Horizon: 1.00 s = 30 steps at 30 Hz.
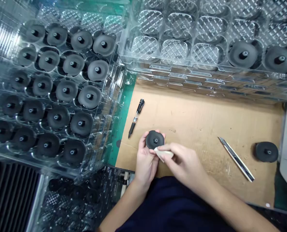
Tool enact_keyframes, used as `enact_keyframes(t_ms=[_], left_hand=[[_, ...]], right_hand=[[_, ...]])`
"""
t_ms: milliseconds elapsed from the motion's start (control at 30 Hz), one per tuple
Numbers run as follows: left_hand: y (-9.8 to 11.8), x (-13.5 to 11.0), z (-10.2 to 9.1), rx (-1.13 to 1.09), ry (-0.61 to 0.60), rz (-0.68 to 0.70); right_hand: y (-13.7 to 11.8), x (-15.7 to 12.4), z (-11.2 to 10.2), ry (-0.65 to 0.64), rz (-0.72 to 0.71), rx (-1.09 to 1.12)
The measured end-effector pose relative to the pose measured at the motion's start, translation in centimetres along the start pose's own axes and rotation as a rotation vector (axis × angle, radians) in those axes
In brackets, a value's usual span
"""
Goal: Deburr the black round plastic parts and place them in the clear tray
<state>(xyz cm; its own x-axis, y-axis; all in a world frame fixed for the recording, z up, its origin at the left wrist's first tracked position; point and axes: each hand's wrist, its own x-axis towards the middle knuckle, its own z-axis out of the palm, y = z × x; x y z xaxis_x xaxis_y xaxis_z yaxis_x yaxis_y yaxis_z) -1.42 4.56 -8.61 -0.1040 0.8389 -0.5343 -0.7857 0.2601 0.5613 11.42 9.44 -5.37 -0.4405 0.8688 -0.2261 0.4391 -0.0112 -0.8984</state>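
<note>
My left hand (pixel 144 159) is closed around a round black disc part (pixel 154 139) with a small metal hub, held just above the cardboard sheet (pixel 196 129). My right hand (pixel 184 162) pinches a small pale tool or piece (pixel 164 154) and presses its tip against the disc's lower edge. Both hands meet over the front middle of the cardboard.
A clear plastic tray (pixel 109 106) full of several identical black discs stands at left. Another clear tray (pixel 206 69) at the back holds two discs at its right. A black pen (pixel 136 117), a utility knife (pixel 235 158) and a loose disc (pixel 266 151) lie on the cardboard.
</note>
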Motion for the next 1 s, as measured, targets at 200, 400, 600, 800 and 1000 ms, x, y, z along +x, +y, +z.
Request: enact_keyframes(t_ms=[200, 400, 600, 800, 1000], left_hand=[[0.0, 0.1, 0.0, 0.005, 0.012, 0.020], [0.1, 0.1, -0.2, 0.024, 0.005, 0.021], [0.1, 0.3, -0.3, 0.020, -0.054, -0.001], [1.3, -0.7, 0.2, 0.082, -0.111, -0.126], [2.0, -2.5, 0.8, 0.139, -0.080, -0.225]], right_hand=[[-0.1, 0.1, 0.3, 0.099, -0.023, -0.129], [-0.2, -0.3, 0.8, 0.128, 0.021, -0.145], [0.7, 0.1, 0.3, 0.129, -0.056, -0.137], [-1.5, 0.0, -0.9, 0.285, -0.150, -0.166], [-4.4, -2.7, -0.5, 0.069, -0.215, -0.104]])
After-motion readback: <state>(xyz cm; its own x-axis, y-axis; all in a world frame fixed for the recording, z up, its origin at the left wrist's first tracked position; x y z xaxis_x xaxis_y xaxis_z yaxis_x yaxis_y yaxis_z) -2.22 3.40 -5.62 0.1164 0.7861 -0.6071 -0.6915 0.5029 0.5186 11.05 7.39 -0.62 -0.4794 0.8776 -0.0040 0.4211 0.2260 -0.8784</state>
